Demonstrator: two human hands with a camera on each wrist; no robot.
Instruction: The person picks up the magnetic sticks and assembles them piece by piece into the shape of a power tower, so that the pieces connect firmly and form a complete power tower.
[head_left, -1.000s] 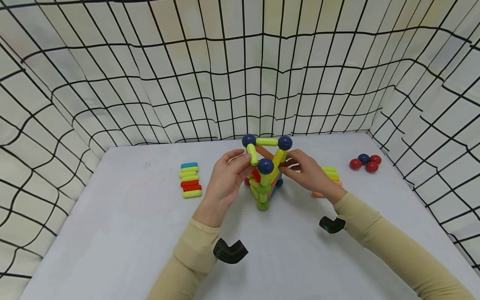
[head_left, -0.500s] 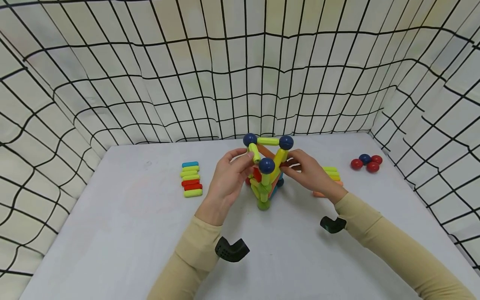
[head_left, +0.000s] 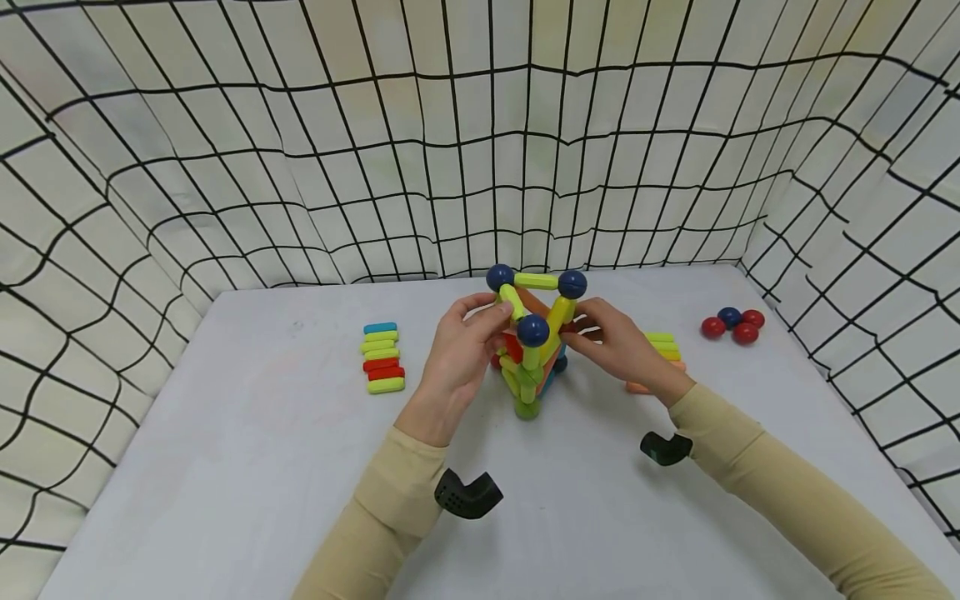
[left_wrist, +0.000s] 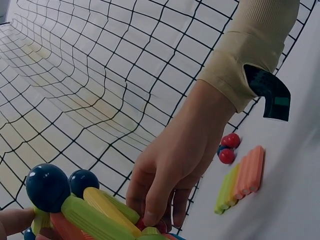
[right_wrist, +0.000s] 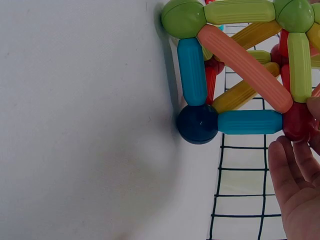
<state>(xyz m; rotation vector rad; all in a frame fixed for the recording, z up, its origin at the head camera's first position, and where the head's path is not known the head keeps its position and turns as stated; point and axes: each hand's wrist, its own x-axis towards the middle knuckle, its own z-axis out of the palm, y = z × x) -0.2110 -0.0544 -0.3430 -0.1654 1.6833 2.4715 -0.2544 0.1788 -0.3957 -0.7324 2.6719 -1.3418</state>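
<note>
A frame of coloured building rods and balls, with a green ball (head_left: 527,408) at its foot, stands on the table between the hands. My left hand (head_left: 461,354) pinches a lime-green rod (head_left: 512,300) on the top left side. That rod runs from the back left blue ball (head_left: 500,277) to the front blue ball (head_left: 533,331), its near end right at the latter. My right hand (head_left: 618,350) grips a red ball (right_wrist: 297,122) midway up the frame's right side, thumb and fingers around it. In the left wrist view only fingers (left_wrist: 15,220) of my left hand show.
Left of the frame lies a column of loose rods (head_left: 382,354) in blue, lime and red. Lime, yellow and orange rods (left_wrist: 242,175) lie beside my right wrist. Several red and blue balls (head_left: 744,333) sit at the right. Black netting (head_left: 420,167) encloses the table's back and sides.
The lime-green rod's near end, apart from the front blue ball before, has swung over to it with my left hand, which shifted slightly right. My right hand has stayed in place.
</note>
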